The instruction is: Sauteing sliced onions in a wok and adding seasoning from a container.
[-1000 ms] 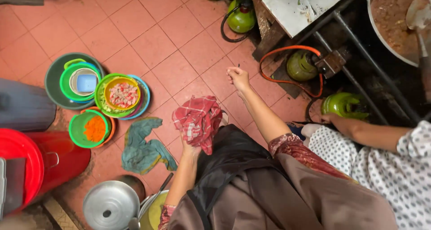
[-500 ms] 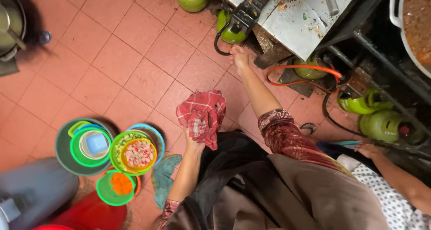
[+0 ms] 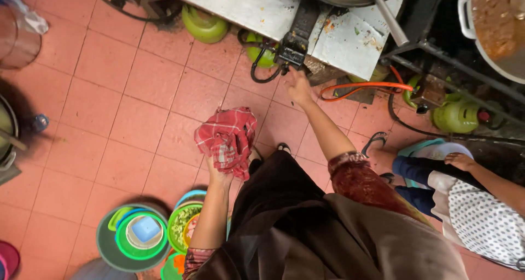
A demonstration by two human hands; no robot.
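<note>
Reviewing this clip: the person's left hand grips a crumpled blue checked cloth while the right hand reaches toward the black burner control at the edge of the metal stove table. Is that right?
Not quite: the colour is wrong. In the head view, the crumpled checked cloth gripped by the left hand is red, not blue. The rest stands: the right hand reaches toward the black burner control at the edge of the metal stove table.

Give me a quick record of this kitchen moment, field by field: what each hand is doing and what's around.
Left hand: grips a bunched red checked cloth
Right hand: open, reaching toward the black burner knob on the metal stove table
Floor: red tiles
Near the feet: stacked green bowls
Under the table: green gas cylinders, orange hose
Another person's hand: resting at right
</note>
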